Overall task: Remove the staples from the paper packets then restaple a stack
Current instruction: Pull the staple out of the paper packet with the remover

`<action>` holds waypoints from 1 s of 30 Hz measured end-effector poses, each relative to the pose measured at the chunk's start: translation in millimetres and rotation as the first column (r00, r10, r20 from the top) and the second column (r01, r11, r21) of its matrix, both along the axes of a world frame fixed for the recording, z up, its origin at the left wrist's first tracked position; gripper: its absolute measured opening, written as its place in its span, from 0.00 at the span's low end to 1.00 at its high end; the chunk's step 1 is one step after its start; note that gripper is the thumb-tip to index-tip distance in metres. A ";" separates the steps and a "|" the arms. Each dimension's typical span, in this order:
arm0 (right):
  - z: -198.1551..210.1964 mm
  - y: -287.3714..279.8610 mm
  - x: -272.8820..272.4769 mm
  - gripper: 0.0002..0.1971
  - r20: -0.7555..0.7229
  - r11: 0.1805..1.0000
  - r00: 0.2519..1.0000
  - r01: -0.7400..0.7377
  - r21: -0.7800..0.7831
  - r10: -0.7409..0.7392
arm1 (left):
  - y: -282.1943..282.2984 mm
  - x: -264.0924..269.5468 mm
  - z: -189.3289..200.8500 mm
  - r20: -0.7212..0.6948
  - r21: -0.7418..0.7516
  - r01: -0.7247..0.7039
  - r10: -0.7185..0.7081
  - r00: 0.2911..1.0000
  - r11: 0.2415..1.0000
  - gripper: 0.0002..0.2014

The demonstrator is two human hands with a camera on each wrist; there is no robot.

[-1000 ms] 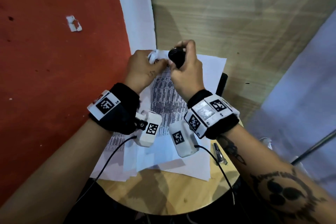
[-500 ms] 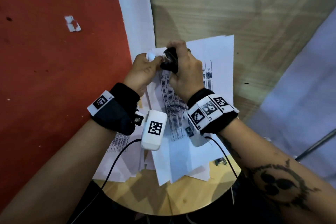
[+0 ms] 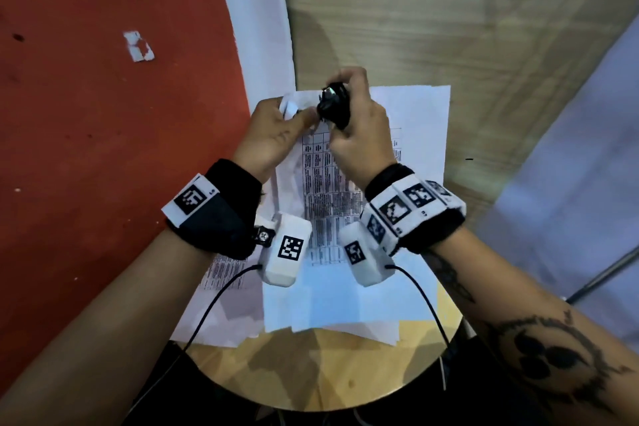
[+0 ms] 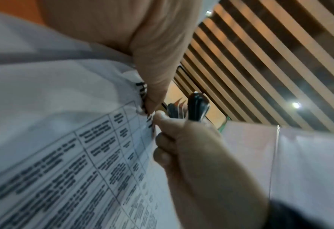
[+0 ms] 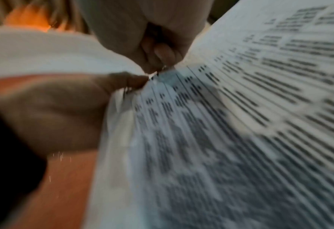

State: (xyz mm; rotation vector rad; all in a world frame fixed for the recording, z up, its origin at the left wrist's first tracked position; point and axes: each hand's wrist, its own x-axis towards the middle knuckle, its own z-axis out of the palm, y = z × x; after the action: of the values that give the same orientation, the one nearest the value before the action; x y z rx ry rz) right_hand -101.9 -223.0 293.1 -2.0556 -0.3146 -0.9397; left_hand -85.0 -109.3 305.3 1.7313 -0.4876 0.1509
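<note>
A printed paper packet (image 3: pixel 328 190) with a table of text lies tilted over loose white sheets on a small round wooden table (image 3: pixel 328 370). My left hand (image 3: pixel 276 135) pinches the packet's curled top corner (image 3: pixel 290 107). My right hand (image 3: pixel 356 128) grips a black staple remover (image 3: pixel 333 104), its metal claws right at that corner. In the left wrist view the staple remover (image 4: pixel 197 108) stands above my right fist, beside the left thumb on the packet (image 4: pixel 73 155). The right wrist view is blurred; the packet (image 5: pixel 220 124) fills it, with fingertips (image 5: pixel 134 80) pinching its corner.
More white sheets (image 3: pixel 415 135) lie under and right of the packet, some overhanging the table's left edge (image 3: pixel 221 294). Red floor (image 3: pixel 103 149) lies to the left and wood flooring (image 3: pixel 449 28) beyond. Wrist camera cables (image 3: pixel 214 308) hang off the table's front.
Over the last second the packet was lifted and swung upright, then came back down flatter on the sheets. Both hands stayed together at its top corner, the staple remover kept against it.
</note>
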 end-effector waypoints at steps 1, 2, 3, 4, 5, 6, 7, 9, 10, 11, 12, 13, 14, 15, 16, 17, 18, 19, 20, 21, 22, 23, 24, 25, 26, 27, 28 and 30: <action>3.6 -1.3 0.6 0.21 -0.072 0.997 0.997 -0.017 0.071 0.022 | 1.7 -1.8 0.3 0.027 0.015 0.034 -0.034 0.999 0.999 0.17; 7.6 -2.9 0.6 0.20 -0.132 0.994 0.990 -0.028 0.110 0.042 | 3.9 -1.6 0.2 0.041 0.027 0.054 -0.055 0.998 0.998 0.14; 11.3 -4.5 0.5 0.19 -0.176 0.992 0.983 -0.041 0.118 0.061 | 5.3 -0.6 0.6 0.049 0.029 0.058 -0.060 0.997 0.998 0.12; 14.6 -5.4 0.6 0.18 -0.206 0.993 0.976 -0.054 0.101 0.074 | 6.6 0.2 1.2 0.052 0.038 0.052 -0.053 0.997 0.998 0.12; 17.3 -5.7 0.6 0.17 -0.225 0.996 0.971 -0.065 0.068 0.079 | 7.1 0.7 1.9 0.057 0.051 0.043 -0.046 0.997 0.998 0.12; 19.8 -5.6 0.5 0.16 -0.234 0.997 0.969 -0.074 0.031 0.079 | 7.7 2.6 2.5 0.063 0.051 0.027 -0.031 0.998 0.998 0.10; 21.4 -5.8 0.5 0.17 -0.235 0.997 0.969 -0.082 -0.003 0.079 | 8.5 4.1 2.9 0.065 0.044 0.019 -0.022 0.998 0.999 0.07; 21.7 -8.9 0.5 0.17 -0.248 0.995 0.967 -0.078 -0.054 0.063 | 11.6 8.5 4.3 0.050 0.016 0.013 -0.014 0.999 1.000 0.03; 20.1 -11.9 0.3 0.16 -0.265 0.995 0.963 -0.065 -0.074 0.043 | 13.6 11.0 4.7 0.051 0.005 0.007 -0.007 0.999 1.000 0.07; 17.9 -15.6 -0.2 0.16 -0.281 0.993 0.959 -0.047 -0.105 0.016 | 16.4 12.5 6.0 0.060 0.004 -0.003 0.003 0.998 1.000 0.12; 14.4 -19.1 -0.8 0.17 -0.295 0.988 0.955 -0.026 -0.155 -0.021 | 19.5 13.7 6.9 0.068 0.008 -0.009 0.009 0.998 1.000 0.18; 10.5 -22.3 -1.9 0.18 -0.305 0.976 0.950 -0.006 -0.219 -0.063 | 22.9 14.8 7.2 0.076 0.022 -0.012 0.010 0.997 1.000 0.22; 6.6 -24.5 -3.2 0.19 -0.310 0.958 0.944 0.016 -0.286 -0.108 | 25.0 15.5 6.9 0.080 0.033 -0.008 0.005 0.997 0.999 0.25; 3.3 -25.9 -3.9 0.20 -0.312 0.938 0.938 0.036 -0.344 -0.150 | 25.7 15.9 7.1 0.080 0.038 -0.004 0.001 0.997 0.999 0.26; 0.6 -26.4 -4.3 0.20 -0.311 0.922 0.933 0.051 -0.385 -0.182 | 26.2 15.9 7.4 0.080 0.042 0.007 -0.010 0.997 0.999 0.24; -1.5 -26.5 -4.2 0.21 -0.308 0.909 0.929 0.064 -0.411 -0.204 | 26.2 14.9 8.0 0.081 0.044 0.010 -0.014 0.997 0.999 0.20; -3.0 -26.1 -3.5 0.21 -0.296 0.901 0.929 0.079 -0.426 -0.222 | 26.5 15.1 7.7 0.074 0.044 0.002 -0.005 0.997 0.999 0.16; -3.4 -25.7 -2.3 0.20 -0.278 0.898 0.931 0.101 -0.429 -0.237 | 27.0 17.1 6.6 0.069 0.047 -0.007 0.004 0.998 0.999 0.12; -3.1 -25.3 -1.1 0.19 -0.260 0.898 0.933 0.121 -0.422 -0.248 | 27.3 18.2 5.1 0.067 0.053 -0.012 0.008 0.998 0.999 0.10; -2.2 -25.3 -0.3 0.19 -0.247 0.904 0.934 0.140 -0.405 -0.256 | 27.8 19.5 3.8 0.067 0.059 -0.016 0.012 0.998 0.998 0.07; -0.5 -25.5 0.3 0.18 -0.235 0.913 0.937 0.159 -0.376 -0.260 | 28.1 20.1 3.0 0.069 0.067 -0.018 0.014 0.997 0.998 0.04; 2.2 -26.2 0.7 0.18 -0.218 0.925 0.941 0.175 -0.338 -0.258 | 28.6 21.6 2.2 0.069 0.067 -0.019 0.014 0.997 0.998 0.03; 5.0 -26.9 1.3 0.18 -0.193 0.938 0.949 0.185 -0.294 -0.248 | 29.5 22.7 1.6 0.071 0.068 -0.019 0.014 0.997 0.998 0.05; 8.1 -27.8 1.9 0.19 -0.162 0.948 0.959 0.186 -0.257 -0.232 | 30.5 23.3 1.3 0.070 0.068 -0.015 0.010 0.997 0.998 0.06; 10.8 -28.8 3.4 0.19 -0.139 0.956 0.968 0.175 -0.235 -0.211 | 31.0 22.8 1.7 0.072 0.065 -0.004 -0.001 0.997 0.998 0.05; 13.3 -29.6 5.1 0.19 -0.133 0.963 0.974 0.150 -0.226 -0.183 | 31.9 22.5 2.1 0.076 0.058 0.012 -0.016 0.997 0.998 0.04; 15.2 -30.2 6.8 0.19 -0.149 0.969 0.978 0.109 -0.220 -0.144 | 32.5 21.6 2.1 0.085 0.057 0.026 -0.031 0.996 0.998 0.03; 17.7 -30.9 9.3 0.18 -0.199 0.982 0.977 0.038 -0.185 -0.075 | 32.7 21.0 0.6 0.106 0.057 0.036 -0.042 0.993 0.998 0.04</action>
State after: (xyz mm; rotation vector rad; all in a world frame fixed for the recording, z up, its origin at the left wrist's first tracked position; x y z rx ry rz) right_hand -92.5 -253.9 310.8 -2.3172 -0.2387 -0.7464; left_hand -64.0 -76.6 305.9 1.7724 -0.6088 0.2055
